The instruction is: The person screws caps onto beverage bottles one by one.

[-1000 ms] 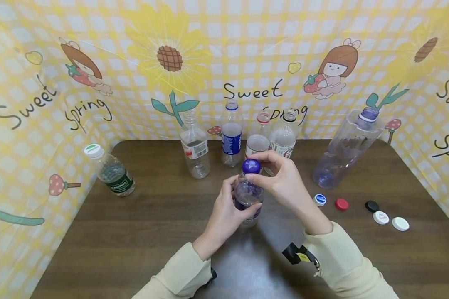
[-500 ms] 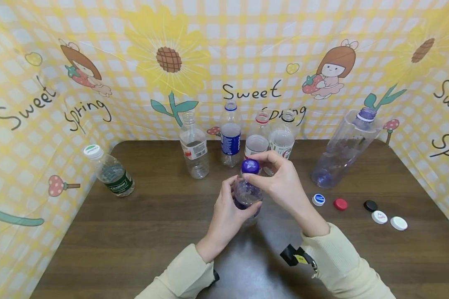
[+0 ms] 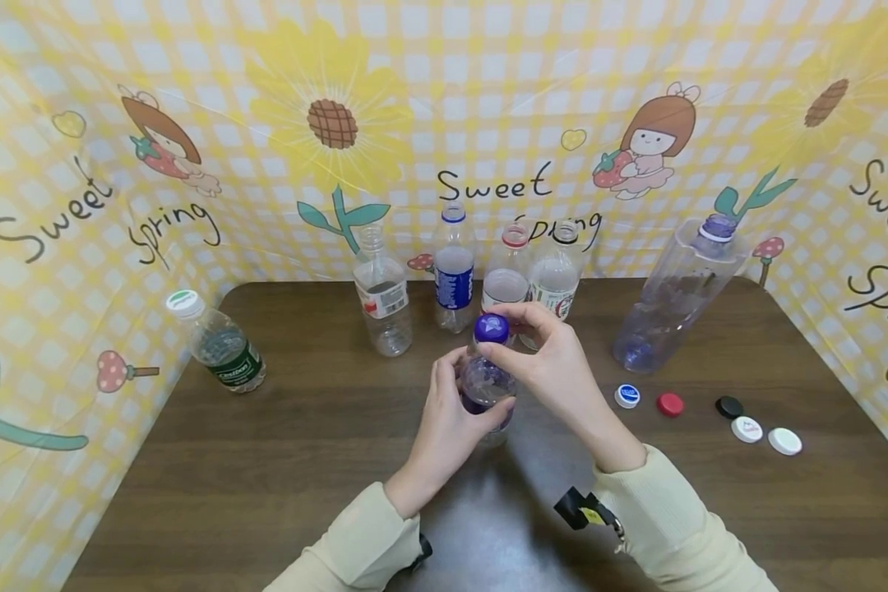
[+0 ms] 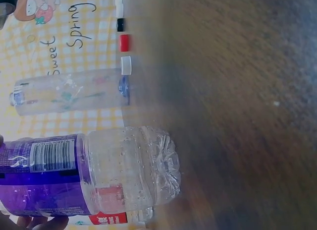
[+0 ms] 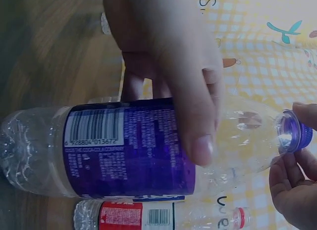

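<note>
A clear plastic bottle with a purple label stands near the middle of the table, roughly upright. My left hand grips it round the body, thumb across the front. The purple cap sits at the bottle's mouth, and my right hand pinches it between thumb and fingers. The right wrist view shows the same cap at the neck, with right-hand fingertips against it. In the left wrist view, the bottle's lower part shows; the left hand is mostly out of frame.
Behind stand several uncapped bottles, among them a blue-labelled one and a red-ringed one. A tall clear bottle is at right. Loose caps, including a red cap, lie before it. A capped green-labelled bottle is at left.
The head view has shifted slightly. Both hands keep the same hold on bottle and cap; whether the cap has turned is too small to tell.
</note>
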Tool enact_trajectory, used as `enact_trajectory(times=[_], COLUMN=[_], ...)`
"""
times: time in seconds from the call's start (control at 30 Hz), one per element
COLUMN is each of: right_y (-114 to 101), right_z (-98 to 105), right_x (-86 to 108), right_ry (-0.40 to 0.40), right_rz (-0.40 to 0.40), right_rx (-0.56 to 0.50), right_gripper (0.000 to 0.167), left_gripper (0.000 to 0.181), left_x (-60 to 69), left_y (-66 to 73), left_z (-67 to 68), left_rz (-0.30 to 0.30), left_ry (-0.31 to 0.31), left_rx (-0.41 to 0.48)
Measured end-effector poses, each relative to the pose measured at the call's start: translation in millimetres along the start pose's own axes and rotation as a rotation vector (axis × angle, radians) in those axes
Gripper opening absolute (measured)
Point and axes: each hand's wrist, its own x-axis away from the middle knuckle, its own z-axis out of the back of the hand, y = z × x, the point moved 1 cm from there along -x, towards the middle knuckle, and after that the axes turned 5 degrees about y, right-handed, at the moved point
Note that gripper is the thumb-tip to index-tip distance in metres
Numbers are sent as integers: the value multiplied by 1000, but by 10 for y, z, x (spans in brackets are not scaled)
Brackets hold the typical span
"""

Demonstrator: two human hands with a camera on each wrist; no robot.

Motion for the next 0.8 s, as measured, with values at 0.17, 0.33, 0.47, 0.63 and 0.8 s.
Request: enact_trajectory(times=[0.17, 0.33, 0.47, 0.63, 0.8], right_y=[26, 22, 30, 31, 13], right_z=[-7, 7, 12, 20, 45], right_x=[5, 7, 5, 3, 7], right_ry=[7, -1, -9, -18, -26], right_rz=[21, 23, 28, 39, 47], right_rx=[-24, -30, -22, -27, -26], right_gripper=[40, 41, 41, 41, 42], left_gripper=[74, 74, 74, 74, 73], left_x=[-6, 0, 12, 18, 18], left_y=[3, 22, 37, 43, 45], left_z=[-3, -6, -3, 3, 23], left_rz=[42, 63, 65, 72, 46], left_ry=[-14, -19, -15, -3, 14], left_rx=[7, 9, 9, 3, -11])
